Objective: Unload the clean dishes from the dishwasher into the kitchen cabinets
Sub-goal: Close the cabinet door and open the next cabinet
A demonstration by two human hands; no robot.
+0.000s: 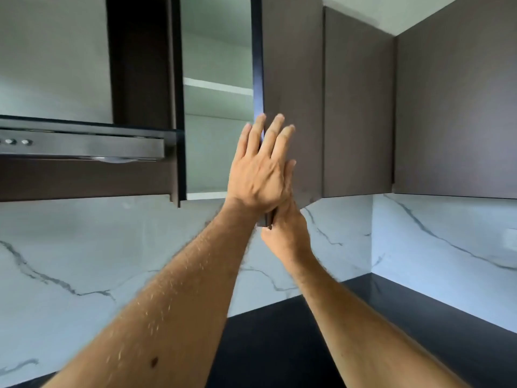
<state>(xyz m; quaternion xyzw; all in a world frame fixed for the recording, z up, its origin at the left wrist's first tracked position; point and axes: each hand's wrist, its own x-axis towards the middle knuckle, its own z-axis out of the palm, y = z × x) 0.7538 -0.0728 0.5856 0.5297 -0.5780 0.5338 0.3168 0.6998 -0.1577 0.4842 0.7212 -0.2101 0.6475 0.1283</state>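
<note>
An upper cabinet (218,152) stands open, showing pale inner walls and one white shelf (218,86) with nothing visible on it. Its dark brown door (293,79) is swung out, with the edge towards me. My left hand (260,169) lies flat against the door's edge and inner side, fingers straight and pointing up. Just below and to the right, my right hand (285,236) holds the door's lower corner, thumb under the corner and fingers running up the outer face. No dishes are in view.
A steel range hood (84,147) with round knobs hangs to the left of the cabinet. More shut dark cabinet doors (361,107) run to the right into the corner. Marble-look backsplash (84,247) sits behind a black countertop (279,331) below.
</note>
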